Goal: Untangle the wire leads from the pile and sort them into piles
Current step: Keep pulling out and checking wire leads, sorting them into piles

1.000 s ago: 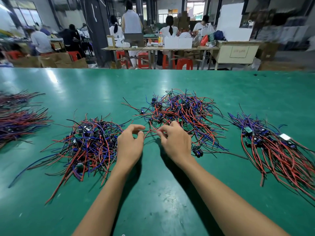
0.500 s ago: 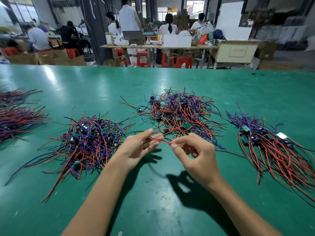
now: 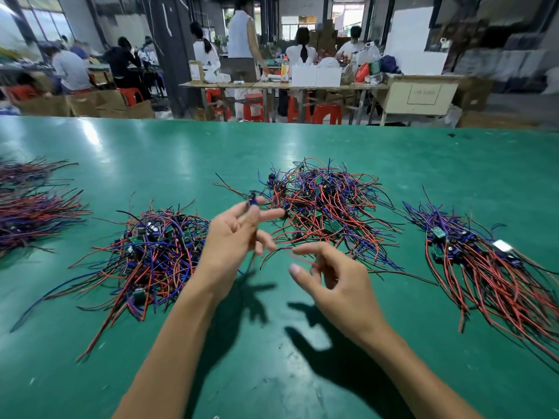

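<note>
Left hand [image 3: 233,237] pinches a small part [image 3: 252,198]; right hand [image 3: 335,282] holds a red wire [image 3: 302,261]; piles at ten, twelve, three o'clock on the tabletop [image 3: 272,373].

head view | worn high, faces forward-down | near green table [image 3: 181,152] | 1 view only

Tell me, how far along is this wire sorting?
Partly done. Combed-out bundles of red, blue and black wire leads lie at the far left and at the right of the green table. In hand: the left hand pinches a small blue component of one lead, and the right hand fingers its red wire. Left: the tangled centre heap and another tangled heap left of the hands.
</note>
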Motion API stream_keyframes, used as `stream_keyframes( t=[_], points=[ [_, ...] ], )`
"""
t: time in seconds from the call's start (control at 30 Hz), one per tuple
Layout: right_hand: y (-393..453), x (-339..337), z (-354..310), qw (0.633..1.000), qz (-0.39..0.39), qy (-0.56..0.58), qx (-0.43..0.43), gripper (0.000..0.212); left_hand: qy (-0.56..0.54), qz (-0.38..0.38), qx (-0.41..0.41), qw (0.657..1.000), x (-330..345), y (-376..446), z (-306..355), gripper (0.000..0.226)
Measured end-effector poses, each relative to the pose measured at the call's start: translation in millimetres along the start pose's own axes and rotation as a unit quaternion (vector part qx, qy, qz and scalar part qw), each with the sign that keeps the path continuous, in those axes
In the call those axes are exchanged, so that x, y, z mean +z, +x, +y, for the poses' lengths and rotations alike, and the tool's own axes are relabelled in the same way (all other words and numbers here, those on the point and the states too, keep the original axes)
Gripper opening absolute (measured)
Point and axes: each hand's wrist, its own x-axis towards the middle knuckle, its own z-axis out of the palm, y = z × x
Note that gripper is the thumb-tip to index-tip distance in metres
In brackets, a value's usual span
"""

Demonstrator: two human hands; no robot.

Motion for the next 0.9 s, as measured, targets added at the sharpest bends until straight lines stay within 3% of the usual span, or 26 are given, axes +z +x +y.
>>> stream_keyframes(
  t=[0.07,0.13,0.23,0.33,0.47,0.6,0.73,0.8,0.9],
  points=[
    [13,12,-14,0.988,0.031,0.136,0.070,0.013,0.025,0.065,0.004,0.998,-6,2,2,0.030],
    [31,27,-28,0.976,0.083,0.174,0.102,0.029,-0.008,0.079,-0.034,0.996,-6,-1,3,0.024],
    [50,55,-47,0.982,0.129,0.120,0.072,0.025,-0.107,0.026,-0.112,0.988,2,-4,5,0.025],
    [54,78,-53,0.985,0.151,-0.011,0.089,0.016,-0.163,0.017,-0.148,0.975,2,-3,8,0.022],
    [54,89,-57,0.988,0.096,-0.059,0.108,0.020,-0.150,0.058,-0.162,0.974,-9,2,10,0.022],
    [58,88,-63,0.994,0.066,-0.036,0.084,0.020,-0.073,0.076,-0.117,0.987,-16,2,10,0.025],
    [64,84,-59,0.978,0.080,-0.186,-0.045,0.028,0.070,0.146,0.001,0.987,-21,3,11,0.029],
    [71,77,-51,0.974,0.084,-0.203,-0.058,0.039,0.203,0.240,0.096,0.944,-31,7,14,0.028],
    [88,55,-17,0.966,0.074,-0.246,-0.003,0.037,0.402,0.329,0.156,0.840,-52,9,18,0.033]
  ],
)
